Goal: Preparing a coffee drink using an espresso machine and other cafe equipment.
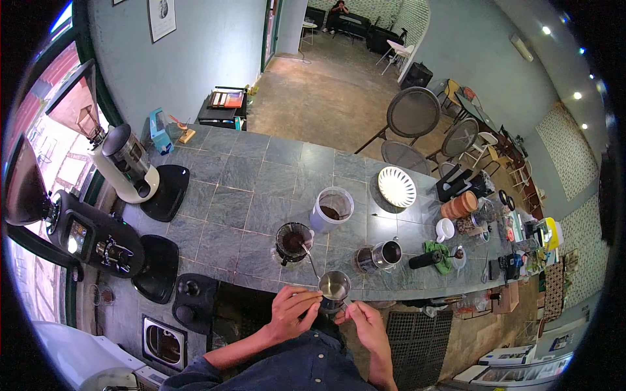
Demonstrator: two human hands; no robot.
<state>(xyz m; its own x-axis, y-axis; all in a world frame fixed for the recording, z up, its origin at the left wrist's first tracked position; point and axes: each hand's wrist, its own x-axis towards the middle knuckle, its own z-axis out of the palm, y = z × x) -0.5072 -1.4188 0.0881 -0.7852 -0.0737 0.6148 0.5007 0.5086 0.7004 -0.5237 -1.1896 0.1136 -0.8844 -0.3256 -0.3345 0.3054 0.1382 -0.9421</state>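
A small metal gooseneck kettle, lidless with liquid inside, is held over the counter's near edge. My right hand grips its handle. Beside the kettle's left rim is my left hand, fingers extended and thumb apart; whether the fingertips touch the metal is hard to tell. The thin curved spout reaches to a coffee dripper with dark grounds inside. Under the dripper, a glass server is partly hidden. Behind stands a plastic tub with a liner and dark grounds.
Right of the kettle stand a glass press-type pot and a metal jug. A striped white plate, a white cup and a green cloth lie farther right. Two coffee grinders line the left side. A person sits far back.
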